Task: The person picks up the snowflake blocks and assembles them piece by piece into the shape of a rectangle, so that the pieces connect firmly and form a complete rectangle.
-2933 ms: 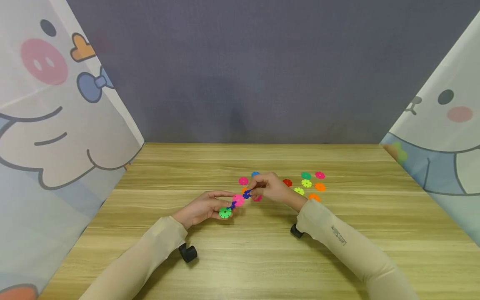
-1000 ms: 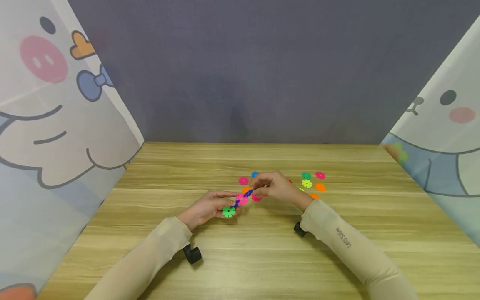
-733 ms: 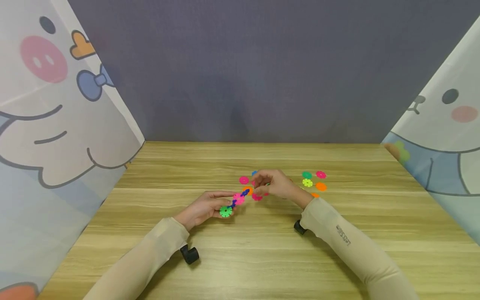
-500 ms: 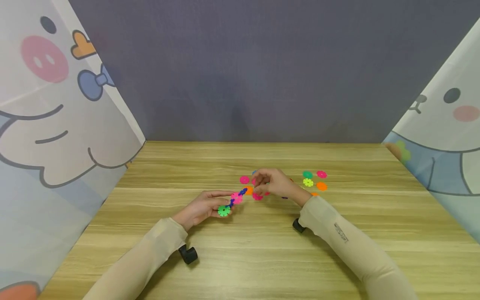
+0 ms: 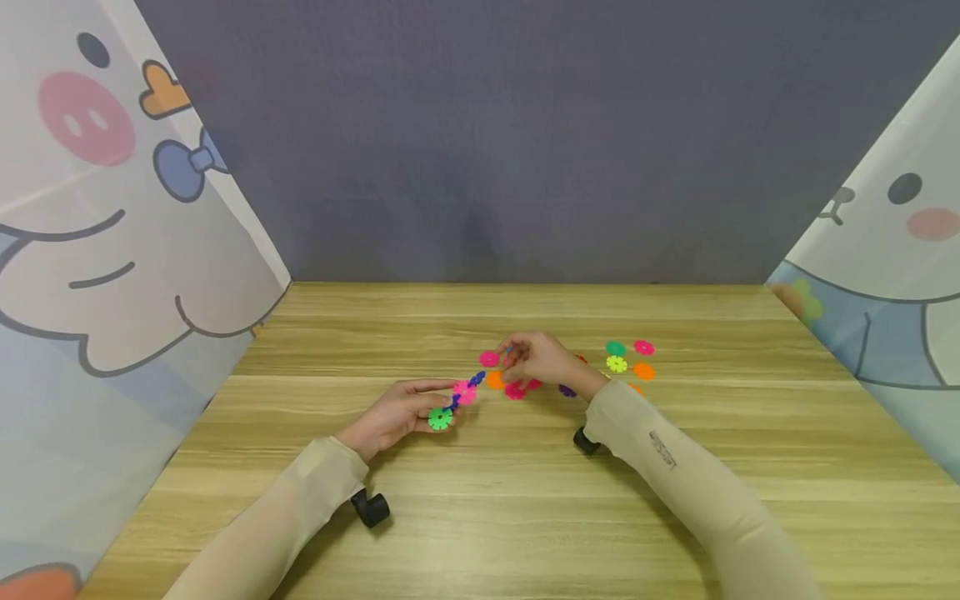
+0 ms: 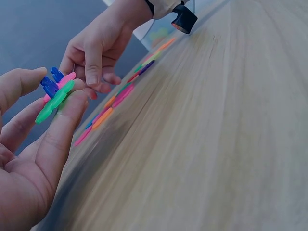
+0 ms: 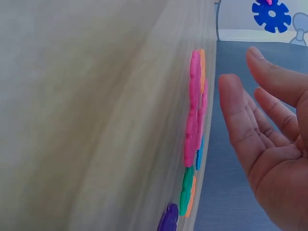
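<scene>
A short chain of notched plastic snowflake discs sits in my left hand [image 5: 393, 418], pinched between thumb and fingers above the table. A green disc [image 5: 440, 418] is at its near end, then a blue one, a pink disc [image 5: 464, 392] and a blue disc [image 5: 477, 379] at the far end. That far blue disc [image 7: 272, 18] shows face-on in the right wrist view. My right hand [image 5: 543, 364] hovers over the loose discs; in the right wrist view its thumb and fingers stand apart and hold nothing. Pink discs [image 5: 514, 391] lie below its fingertips.
Loose discs lie flat on the wooden table [image 5: 480, 500]: an orange disc [image 5: 495, 380], a purple disc [image 5: 567, 390], a yellow disc [image 5: 617, 363], a dark green disc [image 5: 616, 348] and several others. Some are hidden under my right hand. A grey panel [image 5: 480, 167] stands behind.
My right hand, which pinched the far blue disc earlier, has let go of it and drawn away slightly. My left hand has moved a little left with the chain.
</scene>
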A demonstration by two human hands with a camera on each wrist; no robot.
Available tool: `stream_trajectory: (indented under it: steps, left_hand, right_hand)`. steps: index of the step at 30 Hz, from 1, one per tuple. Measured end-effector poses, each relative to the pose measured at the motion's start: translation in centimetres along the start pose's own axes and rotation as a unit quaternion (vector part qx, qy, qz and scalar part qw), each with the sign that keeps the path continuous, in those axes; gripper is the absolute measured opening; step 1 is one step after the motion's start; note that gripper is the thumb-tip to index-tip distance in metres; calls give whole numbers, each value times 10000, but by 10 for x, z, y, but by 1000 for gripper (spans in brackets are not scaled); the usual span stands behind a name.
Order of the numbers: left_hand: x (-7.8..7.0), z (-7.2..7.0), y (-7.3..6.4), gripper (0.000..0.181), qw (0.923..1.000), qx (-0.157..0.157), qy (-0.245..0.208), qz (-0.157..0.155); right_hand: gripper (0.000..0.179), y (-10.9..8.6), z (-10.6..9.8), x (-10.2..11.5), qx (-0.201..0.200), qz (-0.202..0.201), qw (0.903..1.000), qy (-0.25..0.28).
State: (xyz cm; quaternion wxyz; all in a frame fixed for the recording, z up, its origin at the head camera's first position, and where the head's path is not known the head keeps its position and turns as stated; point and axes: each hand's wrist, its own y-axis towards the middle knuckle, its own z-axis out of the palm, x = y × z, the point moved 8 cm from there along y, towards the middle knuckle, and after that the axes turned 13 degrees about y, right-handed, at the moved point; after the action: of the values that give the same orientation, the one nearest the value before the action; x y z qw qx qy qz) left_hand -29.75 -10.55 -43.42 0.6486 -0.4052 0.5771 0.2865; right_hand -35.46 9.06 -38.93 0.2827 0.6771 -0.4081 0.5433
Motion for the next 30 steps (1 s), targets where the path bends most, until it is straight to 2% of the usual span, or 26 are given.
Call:
stream_trajectory:
  steps: [11,21,30]
  left_hand:
    - [-1,-4,-2,48,10000,-62,11,33]
    - [-2,-6,-4,49,9999,-103,68,15]
    - [-1,-6,-5,49,9999,-127,52,-43]
  right_hand:
    - [37,18,1,-11,-57,452,9982,-378]
    - [26,23,5,-12,174,499,9963,-684]
    - [19,26,10,-12,171,608,9911,-1174]
